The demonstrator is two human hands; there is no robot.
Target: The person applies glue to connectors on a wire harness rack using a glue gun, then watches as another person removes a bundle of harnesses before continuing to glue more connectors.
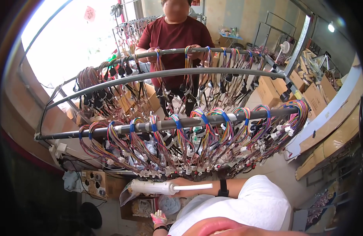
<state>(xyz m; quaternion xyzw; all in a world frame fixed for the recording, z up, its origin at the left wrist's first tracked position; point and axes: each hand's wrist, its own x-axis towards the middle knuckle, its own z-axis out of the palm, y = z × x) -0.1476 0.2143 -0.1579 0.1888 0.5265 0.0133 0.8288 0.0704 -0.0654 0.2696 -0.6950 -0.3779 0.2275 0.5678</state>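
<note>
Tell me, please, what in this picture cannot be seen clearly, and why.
All in the head view:
Right hand: mostly hidden behind the white plastic cylinder with thin nozzle.
Left hand: forearm cut off by the lower edge.
White plastic connectors: too small and crowded to count.
Legs of the person in the maroon shirt: partly hidden by multicoloured wire bundles.
Scene outside the bright window: lost in glare.

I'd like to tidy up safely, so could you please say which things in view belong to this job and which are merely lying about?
Apparently in the job:
wire bundles with blue ties
near grey rail they hang on
white nozzled tool, right hand mostly hidden behind it

Seemingly just about:
white fan
cardboard boxes at right
blue-topped table
</note>
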